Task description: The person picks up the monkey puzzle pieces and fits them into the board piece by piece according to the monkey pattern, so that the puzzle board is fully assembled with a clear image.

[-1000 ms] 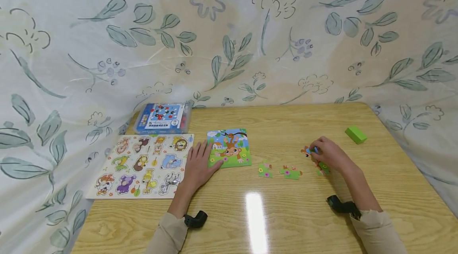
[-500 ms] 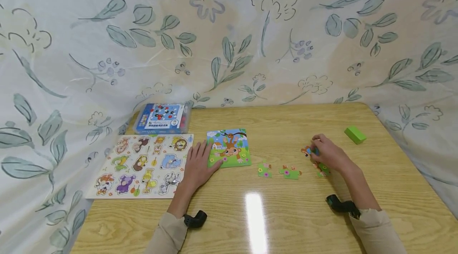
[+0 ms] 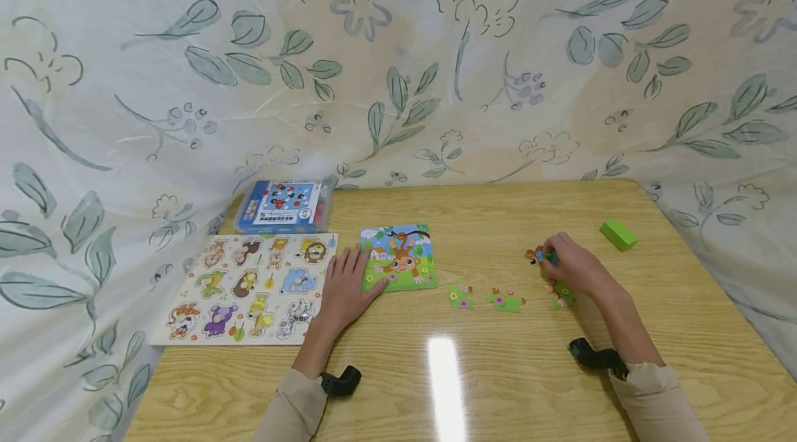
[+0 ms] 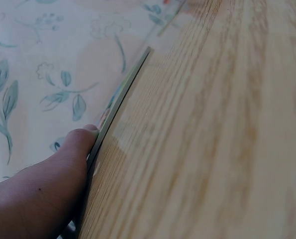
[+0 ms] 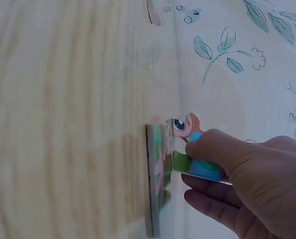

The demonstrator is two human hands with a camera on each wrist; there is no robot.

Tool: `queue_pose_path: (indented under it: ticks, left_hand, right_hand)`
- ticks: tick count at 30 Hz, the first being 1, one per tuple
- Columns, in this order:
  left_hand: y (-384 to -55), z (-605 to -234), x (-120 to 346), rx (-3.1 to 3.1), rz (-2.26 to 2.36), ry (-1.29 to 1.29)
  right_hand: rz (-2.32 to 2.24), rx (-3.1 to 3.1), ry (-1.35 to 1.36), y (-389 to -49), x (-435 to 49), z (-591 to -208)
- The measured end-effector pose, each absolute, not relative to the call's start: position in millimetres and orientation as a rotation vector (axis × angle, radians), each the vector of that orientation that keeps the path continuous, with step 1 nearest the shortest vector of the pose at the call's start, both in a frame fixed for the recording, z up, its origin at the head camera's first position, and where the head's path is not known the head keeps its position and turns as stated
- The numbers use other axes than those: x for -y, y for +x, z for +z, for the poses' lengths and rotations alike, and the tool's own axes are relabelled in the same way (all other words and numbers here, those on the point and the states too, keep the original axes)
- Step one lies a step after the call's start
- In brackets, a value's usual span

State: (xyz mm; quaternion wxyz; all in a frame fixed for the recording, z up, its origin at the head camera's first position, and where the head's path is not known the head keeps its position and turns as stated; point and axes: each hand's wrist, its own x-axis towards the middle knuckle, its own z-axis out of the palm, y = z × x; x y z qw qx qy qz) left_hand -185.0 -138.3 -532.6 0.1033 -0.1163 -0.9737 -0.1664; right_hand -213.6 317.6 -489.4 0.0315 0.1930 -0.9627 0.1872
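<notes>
on the wooden table (image 3: 504, 380), a monkey picture board (image 3: 405, 259) lies touched at its edge by the thumb of the straight-fingered left hand (image 3: 345, 292), while the right hand (image 3: 578, 268) pinches an eye-printed puzzle piece (image 5: 196, 165) above the tabletop, near a green-cornered piece (image 3: 564, 295).

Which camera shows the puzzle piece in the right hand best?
The right wrist view: the puzzle piece is large there, its printed eye plain, though the right hand hides part. The head view shows it small, partly covered; the left wrist view doesn't show it.
</notes>
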Motion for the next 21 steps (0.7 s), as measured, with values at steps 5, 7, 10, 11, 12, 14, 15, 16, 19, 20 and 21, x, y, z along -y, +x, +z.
queue_pose_path:
  ticks: [5, 7, 10, 11, 12, 14, 15, 16, 19, 20, 21]
  left_hand:
    - [-185.4, -533.3, 139.0, 2.881, -0.486, -0.346]
    - [-185.4, -533.6, 138.9, 2.884, -0.489, -0.345]
    - [-185.7, -534.2, 138.4, 2.879, -0.482, -0.345]
    - [-186.0, -534.6, 138.3, 2.877, -0.477, -0.344]
    - [-186.2, -534.8, 138.2, 2.876, -0.473, -0.344]
    - [-186.4, -535.1, 138.1, 2.873, -0.468, -0.344]
    - [-186.5, -535.6, 138.3, 2.867, -0.463, -0.347]
    - [-186.6, -535.8, 138.3, 2.863, -0.462, -0.349]
    - [-186.4, -536.5, 138.5, 2.853, -0.464, -0.354]
    - [-186.3, -536.8, 138.6, 2.85, -0.46, -0.357]
    - [-186.1, -537.1, 138.8, 2.849, -0.459, -0.358]
  right_hand:
    - [0.656, 2.941, 0.601, -216.3, -317.2, -488.2]
    - [0.687, 2.938, 0.611, -216.9, -316.8, -487.6]
    - [0.749, 2.923, 0.616, -217.1, -317.1, -487.1]
    - [0.771, 2.912, 0.619, -217.0, -317.4, -486.8]
    - [0.785, 2.9, 0.619, -217.0, -317.6, -486.6]
    - [0.8, 2.861, 0.626, -216.9, -317.6, -485.7]
    - [0.806, 2.845, 0.629, -216.9, -317.5, -485.3]
    - [0.806, 2.825, 0.634, -216.8, -317.2, -484.7]
    - [0.805, 2.766, 0.64, -216.6, -316.3, -483.3]
    - [0.813, 2.755, 0.636, -216.5, -316.3, -483.2]
    - [0.821, 2.743, 0.632, -216.1, -316.0, -482.6]
